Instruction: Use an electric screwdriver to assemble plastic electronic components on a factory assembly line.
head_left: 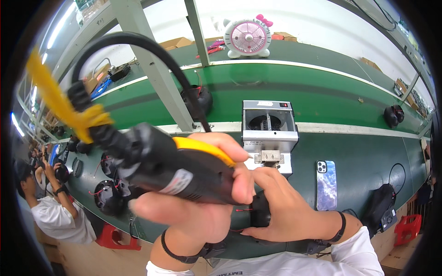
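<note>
My left hand (202, 221) is wrapped round a black and yellow electric screwdriver (179, 170), held close in front of me and slanting down to the right. A thick black cable with a yellow tie comes out of its upper left end. The tip is hidden behind my hands. Just right of it, my right hand (287, 202) closes on a black rounded part (260, 210) with thin red wires, low over the bench; fingers cover much of it. Just beyond my hands stands a silver screw feeder (269, 135) with a clear-covered bin.
A phone (326, 185) lies right of the feeder, and a black bag-like item (380, 204) farther right. Several black parts (108, 198) with red wires sit at left. A green belt (317, 103) runs behind, with a toy-like fan (249, 37) beyond. A co-worker (64, 207) sits at left.
</note>
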A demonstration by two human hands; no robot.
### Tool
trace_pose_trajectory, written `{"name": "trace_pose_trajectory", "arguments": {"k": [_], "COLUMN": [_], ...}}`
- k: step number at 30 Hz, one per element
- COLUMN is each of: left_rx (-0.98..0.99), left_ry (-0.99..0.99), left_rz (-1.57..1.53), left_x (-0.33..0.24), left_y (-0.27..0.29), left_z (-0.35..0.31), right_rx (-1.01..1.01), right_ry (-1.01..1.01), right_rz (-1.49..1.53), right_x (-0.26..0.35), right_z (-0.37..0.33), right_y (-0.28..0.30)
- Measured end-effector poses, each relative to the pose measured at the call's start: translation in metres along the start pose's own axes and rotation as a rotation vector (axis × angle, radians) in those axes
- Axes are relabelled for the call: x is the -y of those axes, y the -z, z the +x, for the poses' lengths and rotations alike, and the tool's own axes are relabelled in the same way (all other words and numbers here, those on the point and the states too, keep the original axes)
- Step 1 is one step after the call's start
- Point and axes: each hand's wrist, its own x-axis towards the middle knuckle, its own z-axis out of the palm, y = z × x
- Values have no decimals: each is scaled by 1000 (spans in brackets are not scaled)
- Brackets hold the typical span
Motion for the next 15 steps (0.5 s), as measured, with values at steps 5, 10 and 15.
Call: {"name": "trace_pose_trajectory", "arguments": {"k": [5, 10, 15], "left_rx": [-43, 34, 136], "left_ry": [73, 99, 96], "left_rz": [64, 171, 173], "left_x": [19, 35, 46], "left_y": [-8, -9, -5], "left_z": [1, -2, -5], "right_rx": [-29, -137, -34], "right_ry": [36, -63, -122], "right_rz": [-30, -201, -275], "right_x": [-5, -4, -10], "right_z": [-3, -8, -2], "right_y": [-2, -7, -11]}}
